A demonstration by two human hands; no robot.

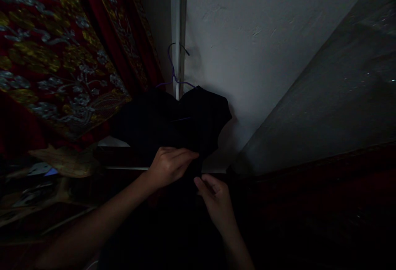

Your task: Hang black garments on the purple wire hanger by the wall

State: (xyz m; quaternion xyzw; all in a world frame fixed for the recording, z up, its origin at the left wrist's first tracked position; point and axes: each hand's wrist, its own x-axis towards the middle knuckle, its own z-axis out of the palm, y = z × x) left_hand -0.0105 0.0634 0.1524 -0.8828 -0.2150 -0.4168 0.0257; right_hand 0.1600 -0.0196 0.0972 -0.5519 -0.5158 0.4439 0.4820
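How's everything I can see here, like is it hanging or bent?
Dark garment: hanging on hanger
Purple hanger: upright, hook up
Red embroidered cloth: hanging
Left hand: fingers bent, grip too dark to tell
Right hand: fingers curled, grip unclear

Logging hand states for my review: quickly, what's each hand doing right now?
Left hand: fingers bunched at the dark garment; too dim to confirm a hold.
Right hand: thumb and fingers curled; whether it holds anything cannot be told.

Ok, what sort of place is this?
Likely a dim indoor corner, perhaps in a home: a black cloth garment on a thin purple wire hanger, red fabric with gold and silver floral patterns, and a rough grey wall.
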